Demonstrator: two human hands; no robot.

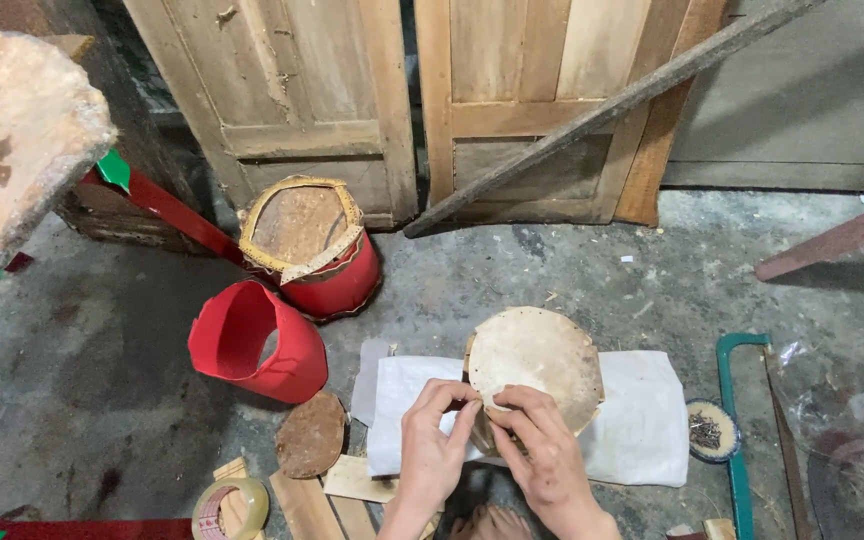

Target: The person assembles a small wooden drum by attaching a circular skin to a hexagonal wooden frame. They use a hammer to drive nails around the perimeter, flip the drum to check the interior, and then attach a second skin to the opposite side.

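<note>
So both hands are working the near edge of that small round drum (535, 368), the one with the pale skin stretched over it, sitting on a white cloth (642, 420) on the concrete floor (82, 390). The drum face is tilting up toward the camera, and its rim is lying at about 12 o'clock from the fingertips. The left hand (434, 445) is pinching the rim at roughly 7 o'clock on the drum face, its fingers (457, 398) curled nearly closed on the skin's edge. The right hand (542, 450) is gripping right beside it at about 6 o'clock, fingers bent down tight over the rim. Both hands are about equally close and almost touching each other. A red shell (252, 345) is lying off at 9 o'clock.
</note>
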